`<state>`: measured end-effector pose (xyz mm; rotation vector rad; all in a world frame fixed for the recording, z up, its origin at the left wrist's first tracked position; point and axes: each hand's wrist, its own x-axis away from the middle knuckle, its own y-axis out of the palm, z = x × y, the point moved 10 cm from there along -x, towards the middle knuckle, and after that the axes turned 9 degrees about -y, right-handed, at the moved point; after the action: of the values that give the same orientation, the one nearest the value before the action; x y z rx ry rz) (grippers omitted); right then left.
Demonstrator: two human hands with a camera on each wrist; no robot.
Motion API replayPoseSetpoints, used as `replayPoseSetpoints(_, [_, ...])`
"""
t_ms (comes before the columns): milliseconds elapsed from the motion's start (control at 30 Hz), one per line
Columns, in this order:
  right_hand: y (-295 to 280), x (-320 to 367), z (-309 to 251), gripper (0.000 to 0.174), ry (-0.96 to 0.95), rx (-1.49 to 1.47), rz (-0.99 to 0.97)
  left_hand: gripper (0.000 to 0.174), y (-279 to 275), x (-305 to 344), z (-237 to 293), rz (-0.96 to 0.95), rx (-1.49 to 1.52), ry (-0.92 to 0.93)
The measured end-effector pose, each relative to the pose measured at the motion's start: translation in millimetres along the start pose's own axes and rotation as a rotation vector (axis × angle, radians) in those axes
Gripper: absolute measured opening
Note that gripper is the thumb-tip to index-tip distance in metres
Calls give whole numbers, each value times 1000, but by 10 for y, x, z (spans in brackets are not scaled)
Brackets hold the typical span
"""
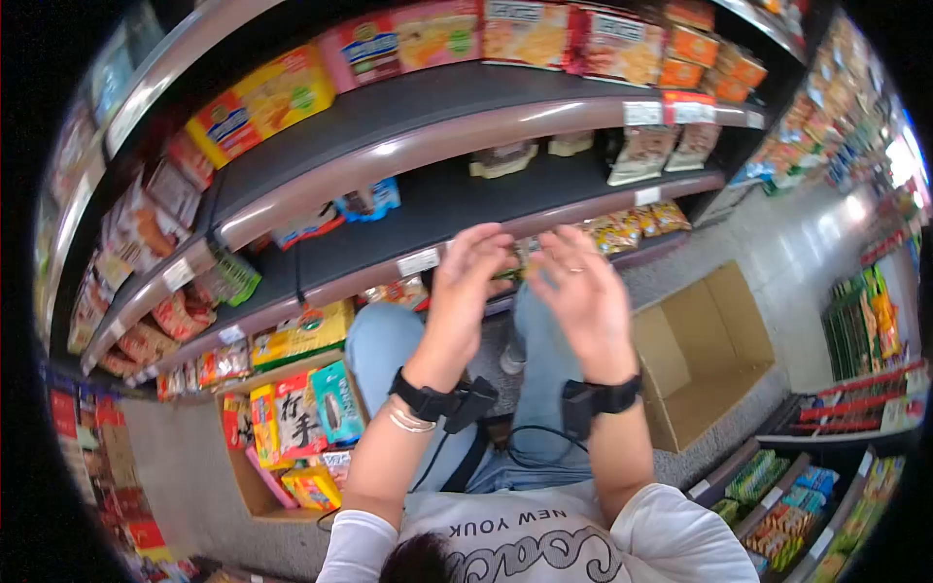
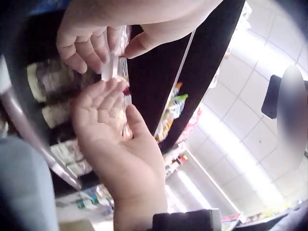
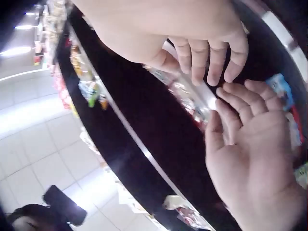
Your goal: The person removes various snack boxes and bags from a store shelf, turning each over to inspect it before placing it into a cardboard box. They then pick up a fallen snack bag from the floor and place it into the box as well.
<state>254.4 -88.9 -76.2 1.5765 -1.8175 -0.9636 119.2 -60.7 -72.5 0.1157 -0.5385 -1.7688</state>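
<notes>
Both hands are raised in front of the shelf edge, palms turned toward each other with a gap between them. My left hand [image 1: 473, 267] has loosely bent fingers and holds nothing. Facing it, my right hand [image 1: 585, 291] also holds nothing, its fingers relaxed and a ring on one of them. In both wrist views the fingertips of the two hands come close together. Behind them runs the lower shelf's front rail [image 1: 360, 272] with a price tag [image 1: 419, 261]. Small yellow snack packs [image 1: 622, 231] lie beyond the right hand.
A cardboard box [image 1: 240, 476] of colourful snack packs stands on the left floor. On the right is another open cardboard box [image 1: 714, 340]. Bagged snacks [image 1: 644, 154] stand on the lower shelf, boxed ones [image 1: 262, 102] above. My knees [image 1: 384, 345] are close under the hands.
</notes>
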Motion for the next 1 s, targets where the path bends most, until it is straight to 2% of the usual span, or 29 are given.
replayPoseSetpoints(67, [-297, 200, -763, 38, -141, 21, 36, 30, 589, -123, -312, -150, -8, -118])
replayPoseSetpoints(100, [-471, 337, -1046, 38, -137, -98, 49, 30, 865, -139, -454, -229, -18, -171])
replayPoseSetpoints(200, [-1143, 860, -1848, 39, -202, -110, 291, 31, 1498, -194, -1238, -477, 14, -493])
replayPoseSetpoints(233, [-1364, 1065, -2119, 38, -278, -16, 343, 32, 1611, -216, -1468, -481, -5, -553])
replayPoseSetpoints(300, [-1851, 1546, -2562, 41, -413, 248, 574, 35, 1805, -223, -1940, -493, -49, -675])
replayPoseSetpoints(367, [-2344, 2077, -2809, 46, -470, 538, 844, 38, 1866, -324, -2320, -431, -188, -653])
replayPoseSetpoints(400, [-2537, 2296, -2828, 47, -425, 680, 967, 42, 1918, -340, -2457, -403, -185, -706])
replayPoseSetpoints(467, [-2948, 2731, -2768, 51, -294, 958, 1209, 44, 2013, -473, -2598, -354, -242, -639])
replayPoseSetpoints(500, [-3548, 2972, -2696, 56, -282, 1050, 1244, 45, 2039, -552, -2671, -323, -265, -602])
replayPoseSetpoints(533, [-3798, 3035, -2564, 60, -222, 1130, 1234, 48, 2018, -659, -2767, -231, -244, -557])
replayPoseSetpoints(600, [-4398, 3224, -2256, 70, -130, 1312, 1257, 51, 1931, -960, -2933, -99, -532, -326])
replayPoseSetpoints(633, [-4282, 3136, -2178, 71, -83, 1173, 1246, 52, 1950, -1001, -2807, -28, -671, -206])
replayPoseSetpoints(667, [-4142, 3023, -2045, 72, -37, 1036, 1230, 53, 1903, -982, -2780, 86, -846, -202])
replayPoseSetpoints(700, [-4011, 2877, -1922, 73, 9, 900, 1208, 52, 1892, -1006, -2796, 103, -876, -182])
replayPoseSetpoints(800, [-3997, 2664, -1920, 69, -41, 891, 1203, 49, 1831, -1049, -2716, 191, -972, -129])
replayPoseSetpoints(867, [-4407, 2656, -1943, 63, -84, 1130, 1094, 49, 1821, -1126, -2666, 172, -921, -44])
replayPoseSetpoints(900, [-4382, 2583, -1975, 60, -104, 1246, 1035, 49, 1824, -1143, -2627, 162, -897, -3])
replayPoseSetpoints(1000, [-4447, 2646, -1937, 52, -65, 1130, 1121, 49, 1839, -1208, -2619, 179, -918, -1])
